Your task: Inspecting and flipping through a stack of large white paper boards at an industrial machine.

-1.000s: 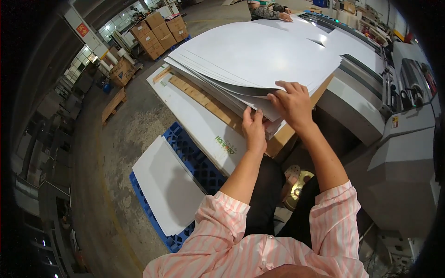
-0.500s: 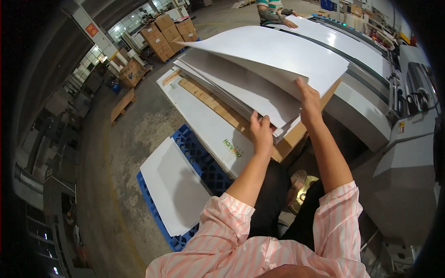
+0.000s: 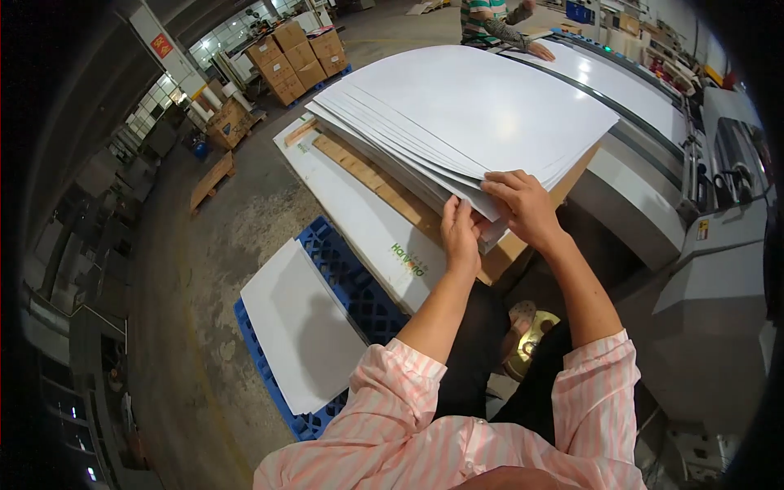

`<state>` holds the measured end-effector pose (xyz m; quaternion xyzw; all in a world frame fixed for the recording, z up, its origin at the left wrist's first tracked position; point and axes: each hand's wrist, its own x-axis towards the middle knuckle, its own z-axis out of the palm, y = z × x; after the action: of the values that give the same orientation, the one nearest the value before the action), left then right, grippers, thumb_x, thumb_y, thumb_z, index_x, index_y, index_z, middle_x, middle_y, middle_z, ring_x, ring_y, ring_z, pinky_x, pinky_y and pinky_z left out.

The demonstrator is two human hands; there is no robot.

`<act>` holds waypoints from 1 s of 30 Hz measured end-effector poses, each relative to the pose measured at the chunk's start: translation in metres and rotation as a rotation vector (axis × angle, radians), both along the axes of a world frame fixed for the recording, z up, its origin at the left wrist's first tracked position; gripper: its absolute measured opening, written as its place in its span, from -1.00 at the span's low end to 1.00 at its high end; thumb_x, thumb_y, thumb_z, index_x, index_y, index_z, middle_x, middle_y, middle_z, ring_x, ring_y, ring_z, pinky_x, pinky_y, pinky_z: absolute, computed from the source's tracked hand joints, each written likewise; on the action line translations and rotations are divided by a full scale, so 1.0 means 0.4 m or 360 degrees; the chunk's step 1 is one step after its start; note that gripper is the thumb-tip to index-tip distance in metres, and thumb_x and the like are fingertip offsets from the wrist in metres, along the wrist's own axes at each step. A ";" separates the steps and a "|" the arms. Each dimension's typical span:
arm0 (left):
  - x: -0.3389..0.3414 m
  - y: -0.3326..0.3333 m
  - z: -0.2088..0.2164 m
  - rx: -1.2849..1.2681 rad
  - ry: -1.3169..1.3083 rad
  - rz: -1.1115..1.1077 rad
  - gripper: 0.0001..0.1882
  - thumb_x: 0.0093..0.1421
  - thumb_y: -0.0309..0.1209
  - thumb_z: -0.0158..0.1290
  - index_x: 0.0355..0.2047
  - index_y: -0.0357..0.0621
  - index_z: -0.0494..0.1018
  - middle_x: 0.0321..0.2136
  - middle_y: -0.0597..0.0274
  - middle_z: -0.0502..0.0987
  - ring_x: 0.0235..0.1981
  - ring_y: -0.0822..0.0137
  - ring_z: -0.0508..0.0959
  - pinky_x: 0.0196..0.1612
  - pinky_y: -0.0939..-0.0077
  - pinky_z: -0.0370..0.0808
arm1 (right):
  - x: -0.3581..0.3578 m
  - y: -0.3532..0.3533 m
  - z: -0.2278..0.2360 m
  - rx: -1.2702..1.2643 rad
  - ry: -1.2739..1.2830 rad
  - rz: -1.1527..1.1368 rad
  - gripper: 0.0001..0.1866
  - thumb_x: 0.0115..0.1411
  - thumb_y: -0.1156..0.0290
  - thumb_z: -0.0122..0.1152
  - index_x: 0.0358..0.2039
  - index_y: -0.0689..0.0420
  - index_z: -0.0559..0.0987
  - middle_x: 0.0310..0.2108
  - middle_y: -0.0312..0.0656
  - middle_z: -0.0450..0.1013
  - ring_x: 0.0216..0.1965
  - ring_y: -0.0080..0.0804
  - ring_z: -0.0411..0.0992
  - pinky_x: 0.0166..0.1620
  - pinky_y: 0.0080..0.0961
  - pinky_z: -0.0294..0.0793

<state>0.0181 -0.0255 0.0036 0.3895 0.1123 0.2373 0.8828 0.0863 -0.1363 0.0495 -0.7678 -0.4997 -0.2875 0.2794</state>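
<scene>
Stack of large white sheets (image 3: 474, 114) is lying fanned on the wooden surface (image 3: 384, 192). My right hand (image 3: 523, 208) is closing its grip over the near corner; my left hand (image 3: 461, 237) is pinching the edge beside it.

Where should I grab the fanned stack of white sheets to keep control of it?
Probably the near corner of the white sheet stack, from the person's side. The sheet edges fan out there, and the left hand and right hand already pinch it.
</scene>
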 end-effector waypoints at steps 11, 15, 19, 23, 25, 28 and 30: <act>0.006 0.003 -0.007 0.0168 -0.0061 -0.0035 -0.64 0.27 -0.34 -0.14 0.01 -0.27 0.24 -0.27 0.24 0.44 -0.33 0.46 0.47 -0.29 0.57 0.46 | -0.036 0.005 0.022 -0.0204 -0.0088 -0.0372 -0.87 -0.18 0.45 0.14 -0.53 0.10 0.58 -0.05 -0.24 0.36 -0.11 -0.31 0.32 -0.16 -0.40 0.31; 0.004 0.006 -0.007 0.0170 -0.0025 -0.0005 -0.65 0.25 -0.32 -0.10 0.00 -0.19 0.28 -0.26 0.28 0.46 -0.33 0.45 0.49 -0.34 0.58 0.48 | -0.053 0.009 0.028 -0.0140 0.0251 -0.0367 -0.81 -0.04 0.42 0.10 -0.38 0.12 0.59 -0.03 -0.22 0.36 -0.11 -0.26 0.31 -0.10 -0.35 0.29; -0.005 0.010 -0.002 0.0219 -0.0008 -0.0044 -0.64 0.26 -0.30 -0.12 0.02 -0.19 0.27 -0.28 0.31 0.47 -0.34 0.49 0.48 -0.33 0.59 0.47 | -0.067 0.017 0.045 -0.0145 0.0415 -0.0394 -0.77 0.00 0.29 0.08 -0.38 0.10 0.61 -0.07 -0.19 0.39 -0.11 -0.23 0.32 -0.08 -0.32 0.27; -0.001 0.010 -0.008 0.0203 0.0037 -0.0062 -0.63 0.26 -0.30 -0.12 0.03 -0.19 0.26 -0.29 0.32 0.46 -0.33 0.49 0.47 -0.32 0.58 0.47 | -0.068 0.026 0.044 -0.0147 0.0359 -0.0516 -0.76 -0.01 0.25 0.08 -0.42 0.07 0.62 -0.16 -0.20 0.44 -0.14 -0.24 0.35 -0.09 -0.32 0.26; 0.000 0.008 -0.010 0.0197 0.0017 -0.0037 -0.63 0.26 -0.31 -0.11 0.03 -0.20 0.26 -0.29 0.31 0.46 -0.34 0.48 0.48 -0.33 0.57 0.48 | -0.063 0.036 0.042 -0.0089 0.0188 -0.0594 -0.78 -0.01 0.25 0.11 -0.43 0.07 0.61 -0.18 -0.21 0.45 -0.16 -0.26 0.36 -0.09 -0.32 0.27; 0.005 0.006 -0.011 0.0172 -0.0021 -0.0021 -0.63 0.25 -0.32 -0.09 0.02 -0.22 0.26 -0.29 0.28 0.45 -0.35 0.45 0.48 -0.32 0.54 0.49 | -0.025 0.033 0.039 0.0095 -0.0150 -0.0580 -0.81 -0.03 0.25 0.18 -0.47 0.07 0.60 -0.22 -0.25 0.46 -0.19 -0.28 0.36 -0.12 -0.35 0.28; 0.008 0.006 -0.013 0.0154 -0.0040 -0.0022 -0.63 0.24 -0.32 -0.08 0.01 -0.23 0.26 -0.30 0.27 0.45 -0.36 0.44 0.48 -0.32 0.53 0.50 | 0.005 0.002 0.038 0.0161 -0.0242 -0.0334 -0.79 -0.04 0.28 0.25 -0.40 0.09 0.57 -0.15 -0.23 0.42 -0.16 -0.26 0.34 -0.11 -0.36 0.29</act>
<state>0.0212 -0.0230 -0.0016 0.4294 0.0869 0.2411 0.8660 0.0881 -0.1356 0.0649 -0.7767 -0.4213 -0.3973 0.2476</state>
